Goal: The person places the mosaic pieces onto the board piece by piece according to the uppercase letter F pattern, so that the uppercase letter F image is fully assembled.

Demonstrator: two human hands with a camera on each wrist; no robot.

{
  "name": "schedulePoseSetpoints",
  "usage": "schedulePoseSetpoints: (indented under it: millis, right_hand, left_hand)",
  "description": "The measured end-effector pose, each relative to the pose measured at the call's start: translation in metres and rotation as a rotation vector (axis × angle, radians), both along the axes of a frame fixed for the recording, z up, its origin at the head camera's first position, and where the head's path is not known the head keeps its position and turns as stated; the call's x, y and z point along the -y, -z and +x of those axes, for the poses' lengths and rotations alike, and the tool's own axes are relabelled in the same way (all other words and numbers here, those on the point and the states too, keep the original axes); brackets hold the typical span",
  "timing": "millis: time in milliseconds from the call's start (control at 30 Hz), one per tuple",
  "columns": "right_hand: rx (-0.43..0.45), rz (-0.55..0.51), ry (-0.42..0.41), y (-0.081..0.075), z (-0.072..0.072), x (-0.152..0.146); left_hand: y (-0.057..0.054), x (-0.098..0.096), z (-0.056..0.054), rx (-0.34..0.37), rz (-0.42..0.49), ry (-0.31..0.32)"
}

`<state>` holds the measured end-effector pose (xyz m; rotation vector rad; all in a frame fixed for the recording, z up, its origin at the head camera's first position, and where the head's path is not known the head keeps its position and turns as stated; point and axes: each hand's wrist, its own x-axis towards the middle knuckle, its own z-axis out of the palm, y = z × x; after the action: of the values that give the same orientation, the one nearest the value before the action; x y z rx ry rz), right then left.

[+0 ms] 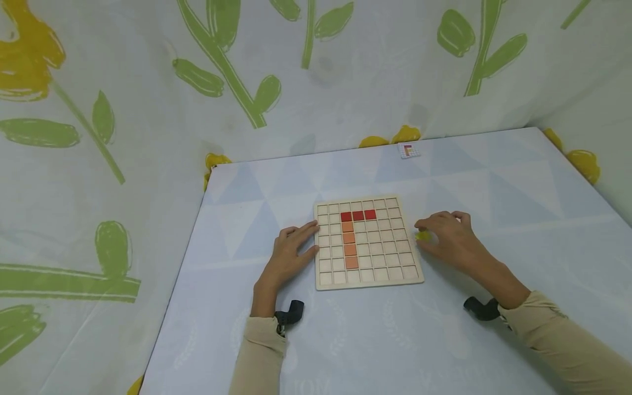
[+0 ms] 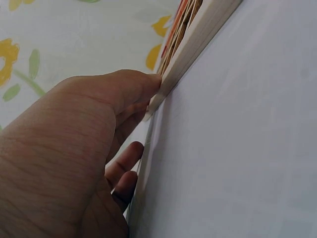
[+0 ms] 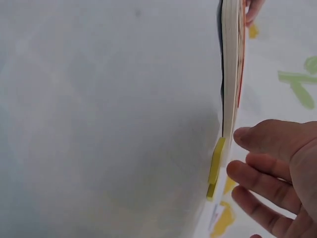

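A square wooden grid board point(image 1: 390, 247) lies on the table. It carries a row of red tiles point(image 1: 357, 215) and, running down from the row's left end, a column of orange tiles point(image 1: 349, 238). My left hand point(image 1: 287, 259) touches the board's left edge with thumb and fingertips, fingers extended. Beyond the right edge, my right hand point(image 1: 453, 240) hovers over yellow tiles point(image 3: 216, 161) on the table. In the right wrist view its thumb and fingers are spread, with a gap between them and the yellow tiles. The hand partly covers these tiles in the head view.
A small card point(image 1: 408, 150) with a coloured grid pattern lies at the table's far edge. The table point(image 1: 237, 307) has a pale cover with triangles. Behind and to the left hangs a curtain point(image 1: 163, 109) printed with leaves and yellow flowers.
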<state>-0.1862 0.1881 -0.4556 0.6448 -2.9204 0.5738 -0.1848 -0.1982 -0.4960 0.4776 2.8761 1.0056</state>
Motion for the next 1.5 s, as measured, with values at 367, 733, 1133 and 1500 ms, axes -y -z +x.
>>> schedulePoseSetpoints:
  millis: [367, 733, 1133, 1500]
  right_hand:
    - [0.012, 0.034, 0.079, 0.0, 0.001, -0.005]
    - [0.004, 0.012, 0.072, 0.002, 0.0, -0.004]
    - [0.005, -0.019, -0.026, -0.007, -0.007, 0.005]
    - [0.023, -0.025, -0.111, -0.013, -0.017, 0.021]
  left_hand:
    - [-0.001, 0.0, 0.0, 0.013, -0.01, -0.001]
    - [0.0, 0.002, 0.0, 0.011, 0.029, -0.001]
    - [0.001, 0.001, 0.001, 0.019, 0.017, -0.008]
    - [0.0, 0.001, 0.002, -0.001, 0.036, 0.003]
